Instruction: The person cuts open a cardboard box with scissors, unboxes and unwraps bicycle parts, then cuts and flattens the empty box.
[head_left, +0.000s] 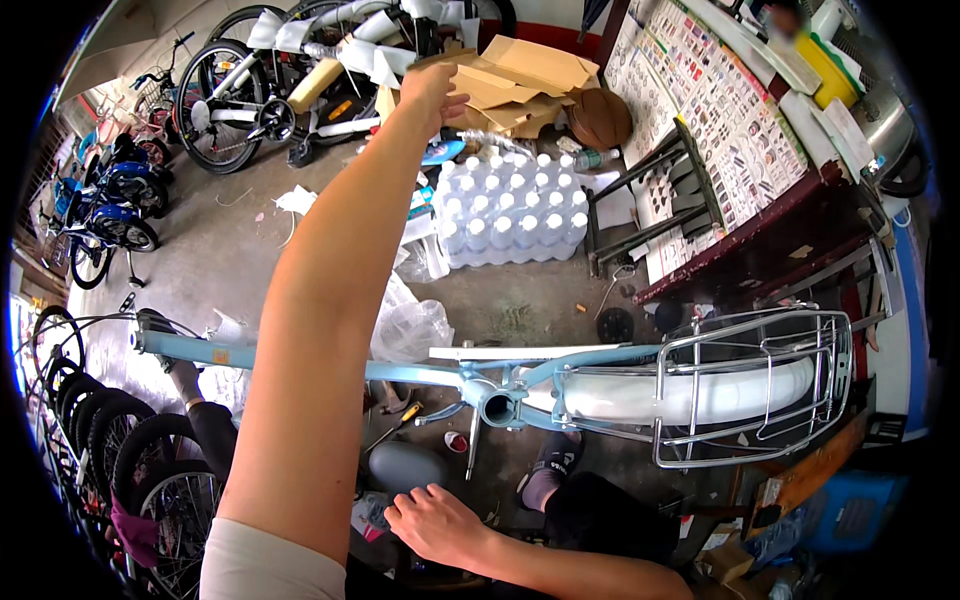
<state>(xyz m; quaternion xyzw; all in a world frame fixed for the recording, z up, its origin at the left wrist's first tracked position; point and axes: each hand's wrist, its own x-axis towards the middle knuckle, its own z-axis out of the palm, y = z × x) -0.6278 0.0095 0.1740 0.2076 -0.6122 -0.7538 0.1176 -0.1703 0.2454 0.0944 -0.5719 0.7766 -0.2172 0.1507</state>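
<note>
My left hand (432,98) is stretched far out, its fingers apart and nothing visible in them, over the near edge of a pile of flattened cardboard (525,68). Close to my body, my right hand (440,525) hovers with loosely bent, parted fingers beside a small transparent item (370,510). A rounded grey object (408,465) lies just beyond it. Across the middle lies a light-blue bicycle frame (420,373), with a white rear mudguard (610,395) and a chrome rear rack (735,390). My left forearm hides part of the frame.
Shrink-wrapped bottles (510,215) stand beyond the frame. A screwdriver (408,415) and a hammer (396,402) lie below it. A sandalled foot (550,470) is near the frame's middle. Bicycles (230,110) line the far left; several tyres (130,430) stand at left.
</note>
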